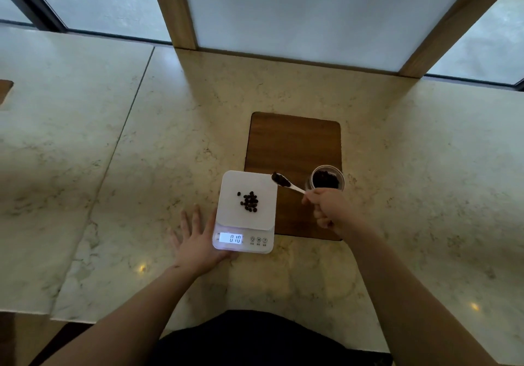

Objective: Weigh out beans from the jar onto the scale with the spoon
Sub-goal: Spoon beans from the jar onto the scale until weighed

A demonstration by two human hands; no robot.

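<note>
Beans (249, 201) on scale (226, 187), jar (327, 178) right of it on board (295, 144).

**Beans on the scale, spoon loaded**

We see a white scale (246, 212) with a lit display reading 010 and a small cluster of dark beans (249, 201) near the middle of its platform. A white spoon (285, 183), its bowl heaped with beans, hangs tilted over the platform's far right corner. Just right of it stands an open clear jar (326, 180), with more dark beans inside.
</note>
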